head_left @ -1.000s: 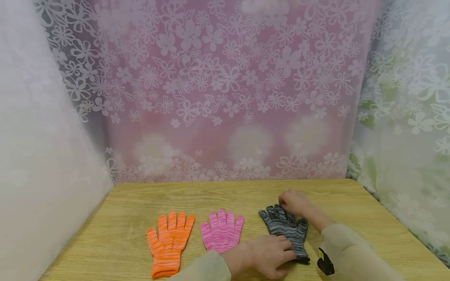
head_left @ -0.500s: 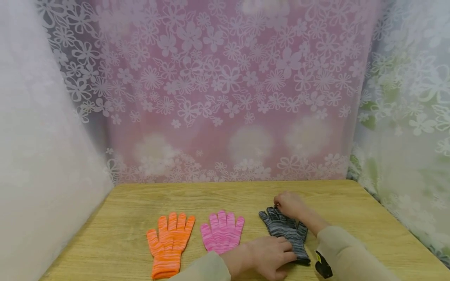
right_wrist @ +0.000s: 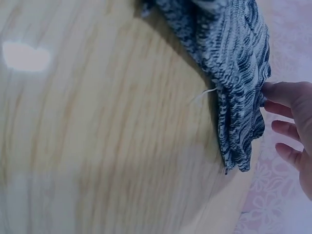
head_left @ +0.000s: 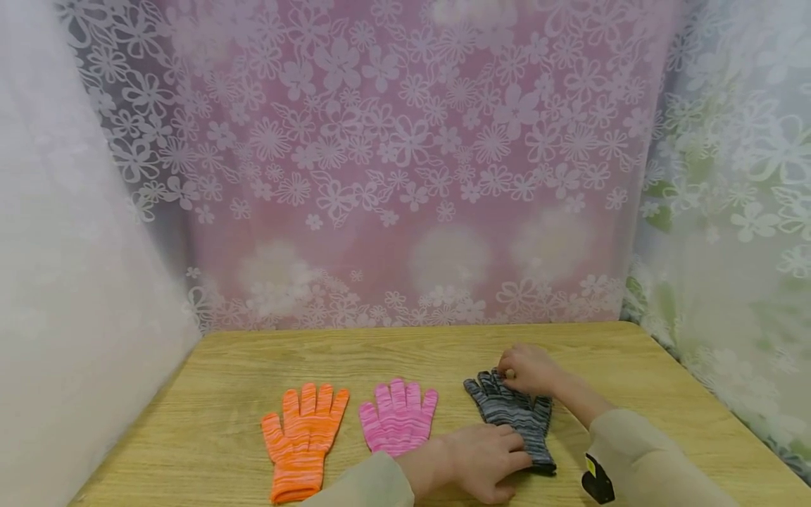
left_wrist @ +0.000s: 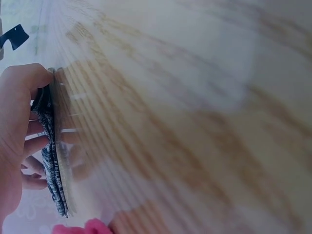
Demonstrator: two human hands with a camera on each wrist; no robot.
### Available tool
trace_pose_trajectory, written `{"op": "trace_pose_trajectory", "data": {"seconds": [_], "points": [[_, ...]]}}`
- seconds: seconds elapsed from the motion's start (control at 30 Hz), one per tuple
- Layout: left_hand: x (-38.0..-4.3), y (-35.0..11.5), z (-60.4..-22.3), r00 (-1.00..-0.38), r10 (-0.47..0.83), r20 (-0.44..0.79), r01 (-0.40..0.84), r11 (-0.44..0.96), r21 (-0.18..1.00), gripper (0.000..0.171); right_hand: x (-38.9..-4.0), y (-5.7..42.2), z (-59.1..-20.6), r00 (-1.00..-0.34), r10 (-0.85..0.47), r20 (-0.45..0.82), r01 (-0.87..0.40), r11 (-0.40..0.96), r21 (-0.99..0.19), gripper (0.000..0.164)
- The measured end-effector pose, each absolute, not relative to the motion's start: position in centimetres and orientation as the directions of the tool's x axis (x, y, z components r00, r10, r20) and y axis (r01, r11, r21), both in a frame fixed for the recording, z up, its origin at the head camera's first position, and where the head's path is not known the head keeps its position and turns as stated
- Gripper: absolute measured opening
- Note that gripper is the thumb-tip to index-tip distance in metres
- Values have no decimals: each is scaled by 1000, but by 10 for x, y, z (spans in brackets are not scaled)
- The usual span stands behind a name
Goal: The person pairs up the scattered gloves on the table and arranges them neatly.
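A black-and-grey knit glove (head_left: 516, 415) lies on the table, its fingers pointing away and its cuff towards me. My left hand (head_left: 478, 461) rests on it near the cuff, fingers spread across the fabric; the left wrist view shows the thumb by the black cuff edge. At the far end, my right hand (head_left: 532, 370) pinches the glove's fingertips between thumb and index finger. Seen from the right wrist, the grey knit (right_wrist: 234, 83) bunches up there, with a pale loose thread at its edge, while the other fingers stay off it. The right hand covers part of the glove's fingers.
A pink glove (head_left: 400, 419) lies flat left of the grey one, its lower part behind my left arm. Farther left is an orange glove (head_left: 307, 436). Floral curtains (head_left: 405, 176) enclose the wooden table (head_left: 355, 352) at the back and sides.
My right hand shifts slightly left along the glove's fingertips, then slightly back right. The left hand keeps its place at the cuff, and the pink and orange gloves have not moved.
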State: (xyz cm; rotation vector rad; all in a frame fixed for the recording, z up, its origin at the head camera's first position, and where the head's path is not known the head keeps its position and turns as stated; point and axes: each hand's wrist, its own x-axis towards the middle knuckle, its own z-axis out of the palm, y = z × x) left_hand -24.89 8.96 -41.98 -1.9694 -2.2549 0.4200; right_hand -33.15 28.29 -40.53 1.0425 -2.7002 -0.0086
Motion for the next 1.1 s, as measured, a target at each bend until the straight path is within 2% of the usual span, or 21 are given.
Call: {"op": "trace_pose_trajectory", "data": {"seconds": [0.23,0.43,0.8,0.93,1.1], "points": [[-248,90,-418,-151,983,-102,954,118,-274,43,-328,285,-410,-741,-644,192,-648,760,46,10],[-248,90,-419,-136,987,-90,953,105,-286,42,-326,286,-414,-724,-651,227,-663,748,31,9],[-249,90,-421,-132,988,-79,949,103,-297,42,-324,287,-413,-721,-658,216,-675,738,-3,13],[-250,89,-419,-156,983,-97,961,129,-245,44,-317,291,-409,-730,-643,231,-671,739,-65,20],[-252,83,-411,-202,977,-72,976,195,-100,42,-301,297,-400,-732,-626,269,-669,735,-109,28]]}}
